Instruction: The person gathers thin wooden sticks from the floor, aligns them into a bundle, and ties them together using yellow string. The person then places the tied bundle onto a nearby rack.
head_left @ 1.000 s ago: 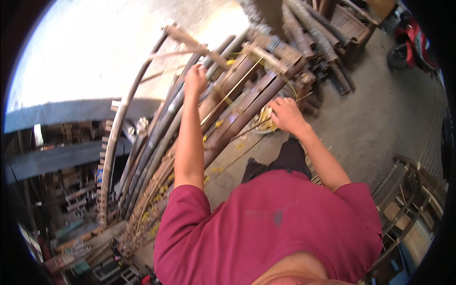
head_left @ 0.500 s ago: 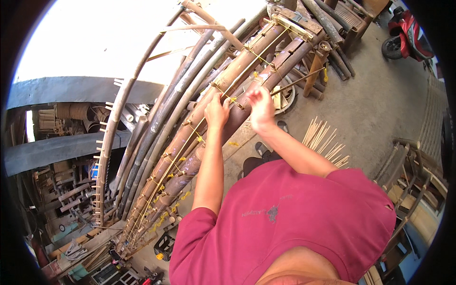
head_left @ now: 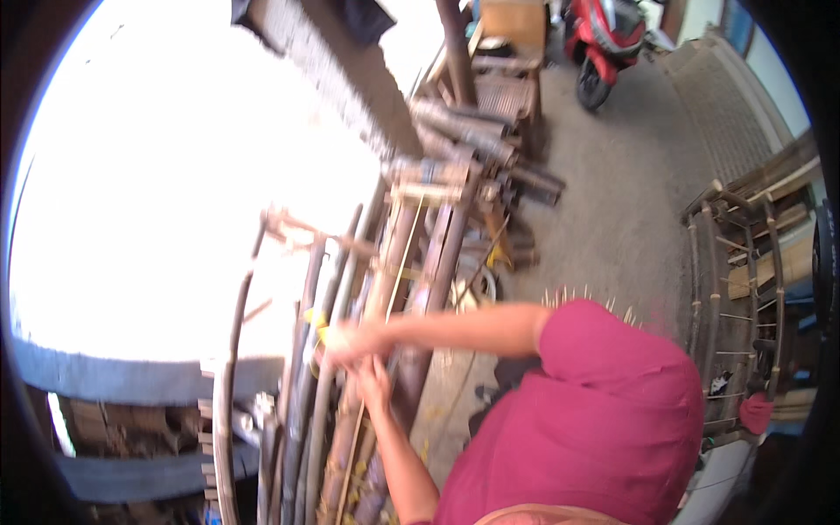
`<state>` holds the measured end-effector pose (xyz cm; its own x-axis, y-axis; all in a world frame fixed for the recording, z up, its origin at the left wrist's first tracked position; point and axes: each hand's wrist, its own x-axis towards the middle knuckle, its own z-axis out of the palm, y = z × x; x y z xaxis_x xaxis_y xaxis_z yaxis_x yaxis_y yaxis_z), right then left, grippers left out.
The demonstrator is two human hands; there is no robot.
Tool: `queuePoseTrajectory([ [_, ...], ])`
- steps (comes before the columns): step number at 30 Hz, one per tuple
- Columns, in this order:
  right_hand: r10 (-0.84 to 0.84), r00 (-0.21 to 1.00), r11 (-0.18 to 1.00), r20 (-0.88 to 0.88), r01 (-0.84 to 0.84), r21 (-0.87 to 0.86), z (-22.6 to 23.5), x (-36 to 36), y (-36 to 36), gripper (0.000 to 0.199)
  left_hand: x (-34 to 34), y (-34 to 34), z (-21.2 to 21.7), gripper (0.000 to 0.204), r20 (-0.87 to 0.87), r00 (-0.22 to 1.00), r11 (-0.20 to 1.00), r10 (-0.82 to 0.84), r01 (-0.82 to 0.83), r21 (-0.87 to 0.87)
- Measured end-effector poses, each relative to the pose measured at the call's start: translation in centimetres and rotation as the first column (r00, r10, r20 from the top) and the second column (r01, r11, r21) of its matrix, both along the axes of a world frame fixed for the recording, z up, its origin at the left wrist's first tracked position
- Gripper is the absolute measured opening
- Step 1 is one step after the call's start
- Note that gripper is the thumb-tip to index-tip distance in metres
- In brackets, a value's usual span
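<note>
My right hand (head_left: 352,341) reaches across to the left over the long bamboo poles, smeared by motion. A bright yellow strip (head_left: 317,325) trails out at its fingers, which look closed on it. Just below, my left hand (head_left: 374,385) is at the brown bamboo pole (head_left: 339,464), its fingers bent in and partly hidden behind the right hand. What they grip cannot be made out. A pale thin cord (head_left: 402,278) runs lengthwise along this pole. Beside it lies a second thick dark bamboo pole (head_left: 408,385).
More dark poles (head_left: 302,446) and a curved pegged pole (head_left: 226,437) stand on the left. Cut bamboo pieces (head_left: 468,131) are heaped beyond, under a concrete beam (head_left: 350,79). A red scooter (head_left: 599,52) is far right; a bamboo frame (head_left: 717,289) stands nearer. Thin sticks (head_left: 604,304) lie behind my arm.
My right hand has swung left across the poles, past my left hand, with the yellow strip. My view has turned, so the poles now look steeper and the scooter sits further left.
</note>
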<state>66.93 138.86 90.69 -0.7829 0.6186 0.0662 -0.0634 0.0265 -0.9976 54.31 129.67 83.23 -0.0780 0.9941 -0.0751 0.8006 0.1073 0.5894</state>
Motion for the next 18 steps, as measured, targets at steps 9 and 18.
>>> queuePoseTrajectory([
  [9, 0.032, 0.981, 0.931, 0.189, -0.098, 0.353, -10.4, 8.5, -12.7, 0.038, 0.0, 3.5, 3.4, 0.033, 0.452, 0.892, 0.961, -0.032, -0.097, 0.261],
  [18, -0.363, 0.639, 0.652, 0.679, -0.346, 0.674, -11.1, 6.2, -15.0, 0.018, -7.6, 12.5, -4.2, 0.038, 0.059, 0.998, 0.997, -0.008, 0.003, 0.071],
])
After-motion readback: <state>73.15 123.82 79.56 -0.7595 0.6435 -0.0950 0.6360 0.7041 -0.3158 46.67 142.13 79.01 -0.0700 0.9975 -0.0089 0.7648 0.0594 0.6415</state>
